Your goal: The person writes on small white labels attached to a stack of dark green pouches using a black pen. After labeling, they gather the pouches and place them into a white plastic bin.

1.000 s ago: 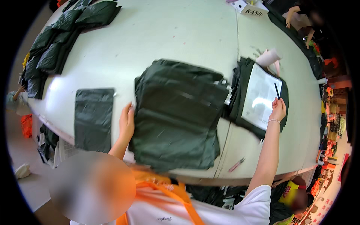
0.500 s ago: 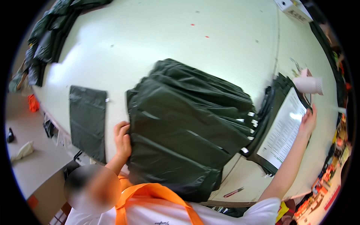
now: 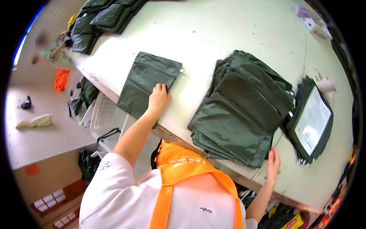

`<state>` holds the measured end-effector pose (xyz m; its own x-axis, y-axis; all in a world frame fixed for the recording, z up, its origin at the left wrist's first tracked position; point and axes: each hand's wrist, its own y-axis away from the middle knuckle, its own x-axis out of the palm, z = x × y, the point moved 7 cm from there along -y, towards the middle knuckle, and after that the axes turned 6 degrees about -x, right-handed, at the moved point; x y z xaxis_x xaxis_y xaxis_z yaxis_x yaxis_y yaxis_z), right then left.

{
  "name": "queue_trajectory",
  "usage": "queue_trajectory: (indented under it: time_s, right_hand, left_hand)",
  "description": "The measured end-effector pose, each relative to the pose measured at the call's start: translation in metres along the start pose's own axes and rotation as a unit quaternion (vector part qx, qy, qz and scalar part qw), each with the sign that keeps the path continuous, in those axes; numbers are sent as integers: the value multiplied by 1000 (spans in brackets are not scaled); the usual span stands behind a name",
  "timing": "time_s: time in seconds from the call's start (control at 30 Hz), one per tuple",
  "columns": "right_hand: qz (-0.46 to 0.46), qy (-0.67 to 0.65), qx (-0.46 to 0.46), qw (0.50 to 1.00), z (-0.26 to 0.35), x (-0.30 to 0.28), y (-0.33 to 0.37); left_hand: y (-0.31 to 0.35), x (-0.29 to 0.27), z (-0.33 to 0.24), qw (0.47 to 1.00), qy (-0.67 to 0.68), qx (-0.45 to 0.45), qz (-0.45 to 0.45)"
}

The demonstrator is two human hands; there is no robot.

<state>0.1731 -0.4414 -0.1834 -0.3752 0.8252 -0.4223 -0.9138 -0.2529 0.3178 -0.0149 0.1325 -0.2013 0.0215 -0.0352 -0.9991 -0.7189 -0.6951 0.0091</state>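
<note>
A flat dark green zippered fabric piece [image 3: 146, 74] lies on the table's left part, a small white tag at its right edge. My left hand [image 3: 159, 100] rests on its right side, fingers lying over the fabric and the thumb hidden. To the right is a broad stack of similar dark green pieces [image 3: 238, 110], the top one showing a long zipper and creases. At the stack's near right corner, my right hand [image 3: 273, 162] touches the edge with fingers extended. A band circles that wrist.
A printed white sheet [image 3: 313, 120] lies on another dark green pile at the right, beside a pale pink cylindrical object [image 3: 326, 84]. Folded dark green bundles [image 3: 110, 17] sit at the far left. A white plastic basket [image 3: 108, 114] stands below the table's left edge. A person works beyond it.
My left hand has gone from the stack's left edge onto the single piece. My right hand has left the printed sheet for the stack's near right corner. The view has turned left.
</note>
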Motion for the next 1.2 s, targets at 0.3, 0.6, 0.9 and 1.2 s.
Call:
queue_trajectory:
  time_s: [0.3, 0.6, 0.9, 1.2]
  right_hand:
    - [-1, 84, -65, 994, 34, 35, -61]
    - [-6, 143, -64, 988, 38, 61, -91]
    - [8, -53, -45, 998, 17, 46, -105]
    - [62, -85, 26, 994, 68, 162, -63]
  left_hand:
    - [-5, -155, -164, 909, 408, 84, -7]
    - [57, -35, -353, 854, 480, 195, 38]
    - [-12, 12, -133, 864, 437, -87, 236]
    - [-54, 24, -81, 846, 427, -130, 292]
